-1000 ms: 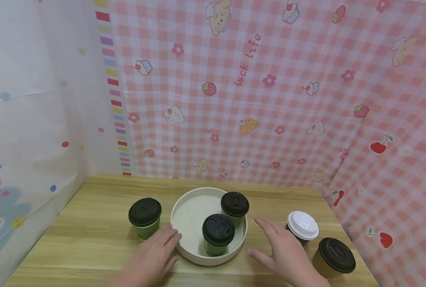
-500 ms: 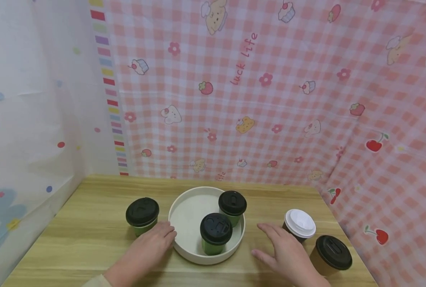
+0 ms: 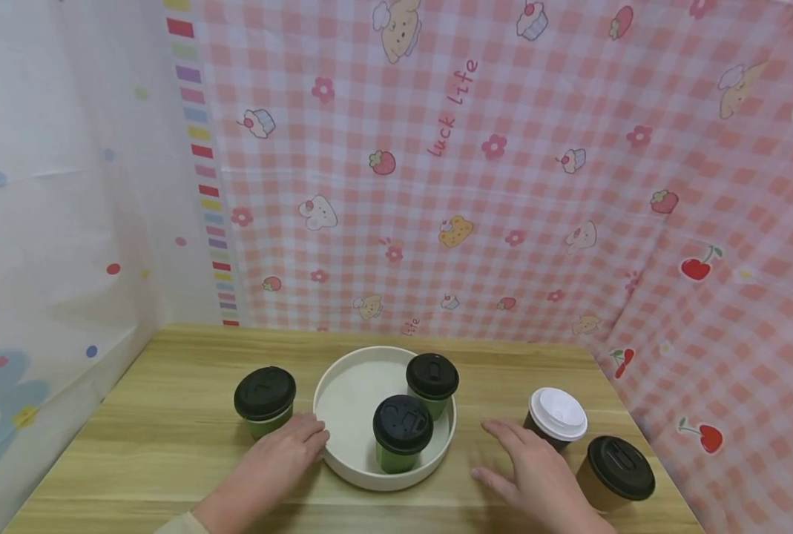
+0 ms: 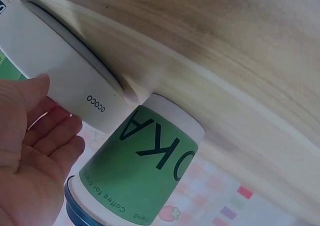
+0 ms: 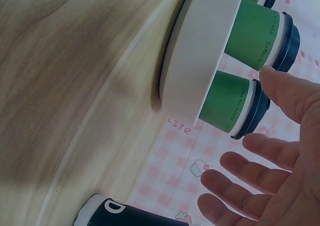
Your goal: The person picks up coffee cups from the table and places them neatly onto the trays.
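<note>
A round white tray [image 3: 348, 410] with a raised rim bears two green paper cups with black lids, a front cup [image 3: 401, 434] and a back cup [image 3: 432, 380]. My left hand [image 3: 289, 449] is at the tray's left rim, its fingers loosely bent and its fingertips right at the wall. Just beyond that hand stands another green cup [image 3: 265, 400], lettered "OKA" in the left wrist view, where the hand [image 4: 42, 136] shows an empty palm. To the right of the tray my right hand [image 3: 530, 471] hovers with spread fingers, holding nothing. Its fingers [image 5: 240, 188] are apart in the right wrist view.
At the right, beside my right hand, stand a dark cup with a white lid [image 3: 558, 414] and a brown cup with a black lid [image 3: 616, 471]. A wooden table [image 3: 189, 378] carries everything. Checked pink cloth [image 3: 396, 185] hangs behind and white cloth [image 3: 49, 222] at left.
My left hand has shifted slightly forward along the tray's left rim, with its fingers drawn closer together. The cups and tray keep their places; the whole view has moved a little.
</note>
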`<state>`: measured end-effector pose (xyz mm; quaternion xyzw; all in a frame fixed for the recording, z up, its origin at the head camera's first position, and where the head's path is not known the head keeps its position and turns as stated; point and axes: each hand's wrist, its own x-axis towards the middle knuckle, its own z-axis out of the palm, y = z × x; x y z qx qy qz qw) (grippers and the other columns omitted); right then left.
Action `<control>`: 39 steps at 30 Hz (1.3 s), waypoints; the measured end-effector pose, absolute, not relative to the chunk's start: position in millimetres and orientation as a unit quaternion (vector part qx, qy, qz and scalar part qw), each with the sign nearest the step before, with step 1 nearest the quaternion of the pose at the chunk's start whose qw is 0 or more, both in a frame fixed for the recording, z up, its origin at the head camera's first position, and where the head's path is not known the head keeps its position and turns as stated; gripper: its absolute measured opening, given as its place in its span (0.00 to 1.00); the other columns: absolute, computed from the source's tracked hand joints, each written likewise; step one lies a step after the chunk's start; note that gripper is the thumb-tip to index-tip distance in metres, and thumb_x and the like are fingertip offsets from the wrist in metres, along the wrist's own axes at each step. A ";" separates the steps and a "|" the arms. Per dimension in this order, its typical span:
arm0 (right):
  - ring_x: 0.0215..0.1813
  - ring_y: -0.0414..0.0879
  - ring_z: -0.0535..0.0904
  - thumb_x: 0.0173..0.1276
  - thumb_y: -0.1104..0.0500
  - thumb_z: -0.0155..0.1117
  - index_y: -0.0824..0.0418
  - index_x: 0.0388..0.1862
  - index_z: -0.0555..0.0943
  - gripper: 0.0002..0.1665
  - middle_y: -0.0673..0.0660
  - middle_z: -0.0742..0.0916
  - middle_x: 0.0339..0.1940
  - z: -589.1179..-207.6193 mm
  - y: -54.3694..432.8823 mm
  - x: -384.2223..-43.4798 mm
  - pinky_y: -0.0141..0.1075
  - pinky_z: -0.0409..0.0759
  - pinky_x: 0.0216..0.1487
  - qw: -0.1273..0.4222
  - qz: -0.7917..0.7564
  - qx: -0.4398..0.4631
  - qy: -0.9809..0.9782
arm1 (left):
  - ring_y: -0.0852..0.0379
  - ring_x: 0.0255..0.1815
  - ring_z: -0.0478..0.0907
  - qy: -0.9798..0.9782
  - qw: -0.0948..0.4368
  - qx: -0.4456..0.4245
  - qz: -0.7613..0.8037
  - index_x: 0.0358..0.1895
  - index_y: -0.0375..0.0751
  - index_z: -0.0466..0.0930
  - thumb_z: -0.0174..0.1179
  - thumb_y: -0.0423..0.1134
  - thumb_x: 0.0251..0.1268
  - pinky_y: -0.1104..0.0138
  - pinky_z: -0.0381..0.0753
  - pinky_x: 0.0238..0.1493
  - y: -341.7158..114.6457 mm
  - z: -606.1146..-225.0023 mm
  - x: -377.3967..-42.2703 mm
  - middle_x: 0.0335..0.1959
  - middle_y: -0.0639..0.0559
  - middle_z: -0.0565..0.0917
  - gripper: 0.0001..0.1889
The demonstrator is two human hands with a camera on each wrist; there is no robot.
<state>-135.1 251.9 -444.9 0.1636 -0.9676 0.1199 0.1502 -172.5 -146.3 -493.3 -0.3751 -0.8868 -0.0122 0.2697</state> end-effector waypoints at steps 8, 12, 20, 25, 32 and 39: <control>0.64 0.54 0.86 0.62 0.41 0.82 0.53 0.66 0.84 0.36 0.54 0.89 0.63 -444.7 251.8 -135.1 0.55 0.88 0.62 0.106 0.134 0.139 -0.975 | 0.47 0.54 0.86 -0.865 0.308 -0.394 -0.033 0.46 0.40 0.87 0.79 0.35 0.54 0.52 0.89 0.61 -145.9 -499.0 -170.3 0.46 0.48 0.87 0.16; 0.63 0.54 0.87 0.62 0.41 0.81 0.53 0.66 0.85 0.36 0.55 0.89 0.63 -446.5 252.2 -135.2 0.55 0.88 0.61 0.111 0.135 0.142 -0.974 | 0.45 0.55 0.86 -0.869 0.301 -0.392 -0.038 0.47 0.41 0.88 0.80 0.38 0.54 0.51 0.89 0.61 -145.2 -500.4 -167.6 0.46 0.48 0.88 0.17; 0.62 0.52 0.87 0.61 0.38 0.82 0.52 0.64 0.85 0.37 0.53 0.89 0.61 -448.2 252.9 -134.0 0.53 0.88 0.60 0.136 0.130 0.152 -0.970 | 0.46 0.59 0.87 -0.891 0.254 -0.374 -0.043 0.53 0.39 0.87 0.76 0.41 0.61 0.51 0.87 0.65 -142.3 -496.0 -156.9 0.53 0.46 0.89 0.19; 0.60 0.51 0.88 0.59 0.40 0.83 0.53 0.63 0.86 0.36 0.53 0.90 0.59 -449.8 252.3 -135.0 0.51 0.89 0.58 0.161 0.125 0.164 -0.965 | 0.46 0.63 0.85 -0.901 0.234 -0.363 -0.048 0.58 0.38 0.85 0.76 0.43 0.62 0.50 0.85 0.69 -142.5 -497.0 -152.4 0.57 0.45 0.87 0.23; 0.61 0.53 0.87 0.61 0.41 0.83 0.54 0.64 0.85 0.35 0.53 0.90 0.60 -447.4 251.7 -135.9 0.53 0.88 0.60 0.137 0.135 0.152 -0.969 | 0.45 0.64 0.85 -0.904 0.219 -0.365 -0.051 0.58 0.38 0.85 0.76 0.44 0.62 0.48 0.85 0.69 -142.2 -499.5 -150.6 0.58 0.45 0.87 0.23; 0.61 0.53 0.87 0.61 0.42 0.82 0.54 0.64 0.85 0.35 0.53 0.90 0.60 -445.8 252.4 -135.8 0.53 0.88 0.60 0.136 0.137 0.150 -0.970 | 0.45 0.65 0.85 -0.904 0.195 -0.377 -0.048 0.62 0.39 0.84 0.74 0.46 0.66 0.49 0.84 0.70 -140.4 -496.8 -146.3 0.61 0.46 0.87 0.25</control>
